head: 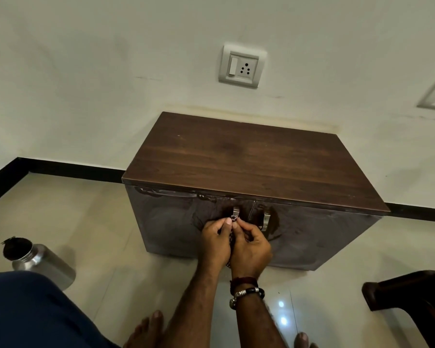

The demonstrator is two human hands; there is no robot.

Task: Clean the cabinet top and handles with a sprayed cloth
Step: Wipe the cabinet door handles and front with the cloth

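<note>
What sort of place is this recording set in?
Probably a room in a home: a low wooden cabinet against a painted wall, a wall socket above it, and a glossy tiled floor.

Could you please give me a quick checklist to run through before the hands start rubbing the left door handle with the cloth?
1. Cloth held: ok, pinched between left hand and right hand, mostly hidden by them.
2. Cloth at the left handle: ok, its tip sits just below the handle.
3. Cloth damp with spray: cannot tell; the cabinet front shows wet-looking streaks.
4. Right handle free to reach: ok, nothing covers it.
5. Cabinet top free of objects: ok, only bare wood shows.
6. Doors shut: ok, both look flush.
</note>
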